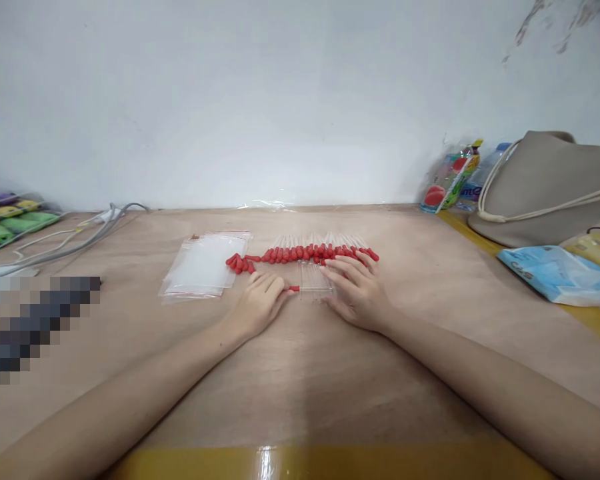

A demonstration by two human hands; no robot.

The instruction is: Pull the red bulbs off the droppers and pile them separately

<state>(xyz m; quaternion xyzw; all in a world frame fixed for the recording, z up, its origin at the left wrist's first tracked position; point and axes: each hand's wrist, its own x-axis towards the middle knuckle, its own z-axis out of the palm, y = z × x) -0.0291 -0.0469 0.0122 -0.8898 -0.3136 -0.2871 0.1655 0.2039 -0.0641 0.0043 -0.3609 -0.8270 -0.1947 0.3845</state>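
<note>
My left hand (260, 299) is closed, with its thumb and fingers pinching a glass dropper by its red rubber bulb (294, 289). The dropper's clear tube (314, 289) points right, toward my other palm. My right hand (356, 288) is open, fingers spread, over the right side of some loose clear glass tubes (310, 272); whether it touches the tube end I cannot tell. Beyond both hands lies a long row of red-bulbed droppers (307, 252), tubes pointing to the wall. Several loose red bulbs (237, 263) lie in a small heap just beyond my left hand.
Clear plastic zip bags (200, 267) are stacked left of the bulbs. Cables (80, 233) and packs of coloured rolls (15, 220) lie at the far left. To the right are a grey bag (545, 187), bottles (445, 180) and a blue packet (560, 273). A wall (280, 100) bounds the table.
</note>
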